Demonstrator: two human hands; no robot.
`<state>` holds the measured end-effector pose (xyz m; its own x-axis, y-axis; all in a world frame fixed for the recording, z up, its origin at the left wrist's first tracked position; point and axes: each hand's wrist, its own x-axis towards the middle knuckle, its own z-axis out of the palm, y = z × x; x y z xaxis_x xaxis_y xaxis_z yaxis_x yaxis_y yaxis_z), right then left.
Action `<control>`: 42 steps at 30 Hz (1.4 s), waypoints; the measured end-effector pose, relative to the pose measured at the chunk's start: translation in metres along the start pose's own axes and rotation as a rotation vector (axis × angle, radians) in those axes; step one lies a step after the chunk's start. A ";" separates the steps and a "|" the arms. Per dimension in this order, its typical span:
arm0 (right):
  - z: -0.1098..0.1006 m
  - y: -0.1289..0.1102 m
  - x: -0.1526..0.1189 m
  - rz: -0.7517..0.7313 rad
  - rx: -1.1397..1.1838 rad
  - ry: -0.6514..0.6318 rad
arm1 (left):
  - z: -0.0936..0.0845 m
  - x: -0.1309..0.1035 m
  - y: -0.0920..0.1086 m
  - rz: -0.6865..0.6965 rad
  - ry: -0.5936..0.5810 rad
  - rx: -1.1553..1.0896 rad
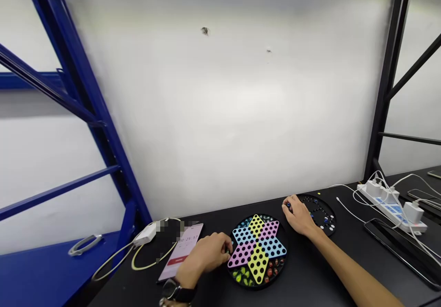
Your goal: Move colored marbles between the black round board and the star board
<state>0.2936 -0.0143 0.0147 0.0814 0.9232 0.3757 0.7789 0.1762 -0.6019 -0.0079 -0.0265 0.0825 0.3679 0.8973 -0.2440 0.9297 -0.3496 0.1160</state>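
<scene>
A round black Chinese checkers board (257,241) lies on the table, its raised star in yellow, pink and light blue. Marbles sit in the side compartments: green-yellow marbles (243,276) at the front left, red-orange marbles (272,270) at the front right, bluish ones behind. My left hand (212,252) is at the board's left rim with its fingers curled closed; what they hold, if anything, is hidden. My right hand (298,214) reaches to the left side of a second round black tray (325,206), fingers bent together. A small dark blue spot shows at these fingertips, too small to name.
Left of the board lies a phone (184,247) showing a timer, beside a white charger (145,234) and its cable. At the right are a power strip (392,208) with plugs and white cables, and a dark phone (401,247). A white wall (241,114) stands behind.
</scene>
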 end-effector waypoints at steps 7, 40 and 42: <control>-0.002 -0.002 -0.001 0.000 -0.002 -0.018 | 0.006 0.004 0.009 -0.104 0.093 0.129; 0.044 -0.068 -0.028 0.614 1.114 -0.411 | 0.053 0.026 0.073 0.374 0.339 -0.378; 0.028 -0.049 -0.016 0.381 0.817 -0.220 | 0.048 0.021 0.067 0.343 0.398 -0.304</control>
<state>0.2369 -0.0280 0.0187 0.0573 0.9975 -0.0409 0.0371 -0.0431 -0.9984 0.0634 -0.0442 0.0384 0.5556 0.7996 0.2277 0.6908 -0.5964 0.4087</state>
